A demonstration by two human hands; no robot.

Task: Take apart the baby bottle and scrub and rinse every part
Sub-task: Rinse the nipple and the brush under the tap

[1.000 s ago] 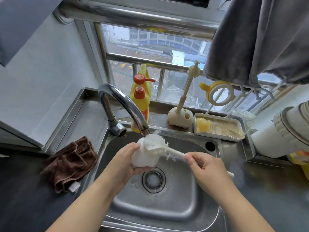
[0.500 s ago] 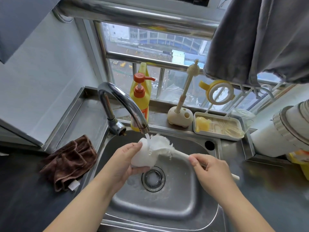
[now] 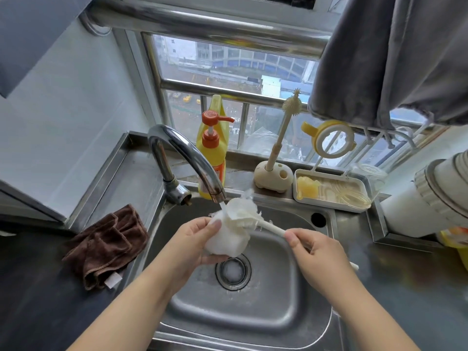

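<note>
Over the steel sink (image 3: pixel 273 307), my left hand (image 3: pixel 195 243) grips the white, foam-covered bottle body (image 3: pixel 226 239), its mouth tilted up toward the tap. My right hand (image 3: pixel 316 252) holds the handle of a white bottle brush (image 3: pixel 249 215), whose bristle head sits at the bottle's mouth. A thin stream of water falls from the faucet (image 3: pixel 195 163) onto the bottle's rim. A yellow bottle collar with handles (image 3: pixel 331 138) hangs on a rack above the white tray (image 3: pixel 331 188), which holds a yellow part and a clear part.
A yellow soap pump bottle (image 3: pixel 212 150) stands behind the faucet. A small brush stands in a cream holder (image 3: pixel 272 176). A brown cloth (image 3: pixel 106 244) lies on the dark counter at left. Grey cloth (image 3: pixel 395 54) hangs top right; a white appliance (image 3: pixel 435 196) sits at right.
The brush head has been drawn back from inside the bottle to its mouth, and water now runs from the faucet onto the bottle. Both hands stay over the drain.
</note>
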